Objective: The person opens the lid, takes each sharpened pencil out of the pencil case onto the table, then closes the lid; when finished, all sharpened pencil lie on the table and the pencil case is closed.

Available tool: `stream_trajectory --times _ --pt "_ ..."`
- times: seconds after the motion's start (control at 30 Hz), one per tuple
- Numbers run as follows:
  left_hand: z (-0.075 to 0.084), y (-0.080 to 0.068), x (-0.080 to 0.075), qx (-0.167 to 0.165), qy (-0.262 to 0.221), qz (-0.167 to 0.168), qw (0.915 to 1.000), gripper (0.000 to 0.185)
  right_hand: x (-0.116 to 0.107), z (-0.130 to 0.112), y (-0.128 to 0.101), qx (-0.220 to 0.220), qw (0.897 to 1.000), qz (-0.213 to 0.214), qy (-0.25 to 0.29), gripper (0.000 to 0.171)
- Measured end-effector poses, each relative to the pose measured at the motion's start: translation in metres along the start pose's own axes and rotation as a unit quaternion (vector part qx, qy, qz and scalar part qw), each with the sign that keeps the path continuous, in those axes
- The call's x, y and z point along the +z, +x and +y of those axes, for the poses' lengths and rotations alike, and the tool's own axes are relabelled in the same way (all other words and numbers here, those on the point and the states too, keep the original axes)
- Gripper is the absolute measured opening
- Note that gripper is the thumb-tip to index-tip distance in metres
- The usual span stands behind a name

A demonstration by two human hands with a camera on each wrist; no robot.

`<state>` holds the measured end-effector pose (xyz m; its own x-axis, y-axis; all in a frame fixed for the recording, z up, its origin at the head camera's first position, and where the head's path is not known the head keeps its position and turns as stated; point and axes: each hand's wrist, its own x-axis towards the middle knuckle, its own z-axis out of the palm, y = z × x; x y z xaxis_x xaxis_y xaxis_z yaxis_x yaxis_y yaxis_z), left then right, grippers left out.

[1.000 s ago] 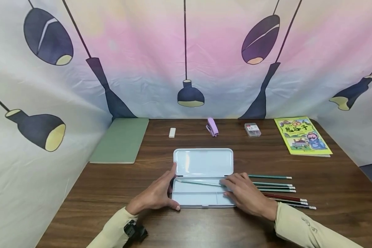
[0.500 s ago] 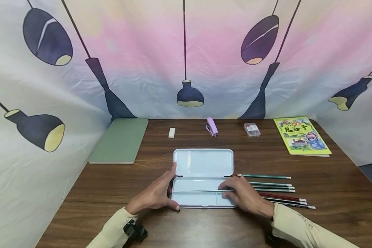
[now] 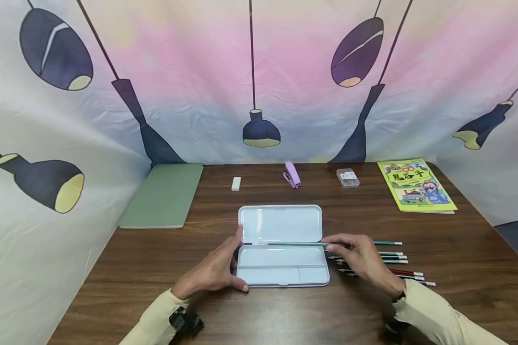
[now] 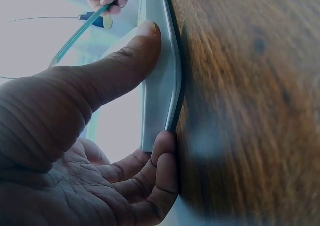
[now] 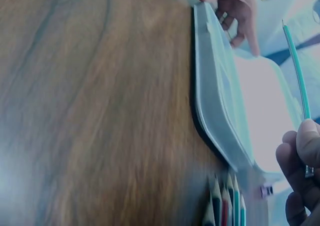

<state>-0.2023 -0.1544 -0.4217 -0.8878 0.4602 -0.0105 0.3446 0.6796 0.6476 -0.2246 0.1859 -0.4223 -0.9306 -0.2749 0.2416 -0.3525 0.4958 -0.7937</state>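
Pencil case (image 3: 280, 266): pale blue, shallow, lying open and flat at the middle of the tabletop (image 3: 457, 249); the lid (image 3: 279, 224) is folded back away from the person, so the divided tray faces up and is free to receive things.
Left hand (image 3: 213, 273): set against the case's left end, thumb along the near edge and fingers (image 4: 162, 158) curled round the rim; judged a bracing grip that keeps the light case from sliding.
Right hand (image 3: 362, 258): just off the case's right end, fingers (image 5: 300, 156) pinching one green pencil near its back end.
Held pencil (image 3: 293, 244): level, lengthwise over the hinge line between tray and lid, point toward the left hand; in the right wrist view it stands clear above the case, not lying in it. Judged to be held parallel to the long compartment so it can go in flat.
Loose pencils (image 3: 393, 266): a row on the tabletop right of the case, partly under the right hand, all lying the same way, near at hand for that hand.
Green pad (image 3: 164, 194): flat at the far left.
Eraser (image 3: 236, 183), purple stapler (image 3: 291, 174), small clear box (image 3: 347, 178): spaced along the far edge, well apart from the case.
Yellow-green booklet (image 3: 416, 184): far right corner.
Backdrop (image 3: 259, 72): printed cloth with hanging lamps, enclosing three sides.
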Motion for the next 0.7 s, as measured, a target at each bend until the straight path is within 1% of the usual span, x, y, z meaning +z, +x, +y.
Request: stream_trajectory --times 0.13,0.27,0.43,0.53,0.7 --pt "0.0 0.001 0.001 -0.008 -0.001 -0.006 0.9999 0.129 -0.012 0.005 -0.004 0.013 1.0 0.012 -0.007 0.014" --pt "0.0 0.001 0.002 -0.011 0.002 -0.002 0.9999 0.13 -0.023 0.012 -0.009 0.011 0.999 0.027 -0.026 0.013" --pt "0.0 0.002 0.0 -0.008 0.002 0.001 1.0 0.13 -0.039 0.024 -0.02 0.021 0.995 0.06 -0.079 0.012" --pt "0.0 0.001 0.0 -0.006 -0.001 0.0 1.0 0.13 -0.049 0.033 -0.032 0.036 0.992 0.072 -0.099 0.013" --pt "0.0 0.0 0.001 -0.008 -0.001 -0.002 1.0 0.13 -0.068 0.045 -0.052 0.075 0.987 0.082 -0.119 0.016"
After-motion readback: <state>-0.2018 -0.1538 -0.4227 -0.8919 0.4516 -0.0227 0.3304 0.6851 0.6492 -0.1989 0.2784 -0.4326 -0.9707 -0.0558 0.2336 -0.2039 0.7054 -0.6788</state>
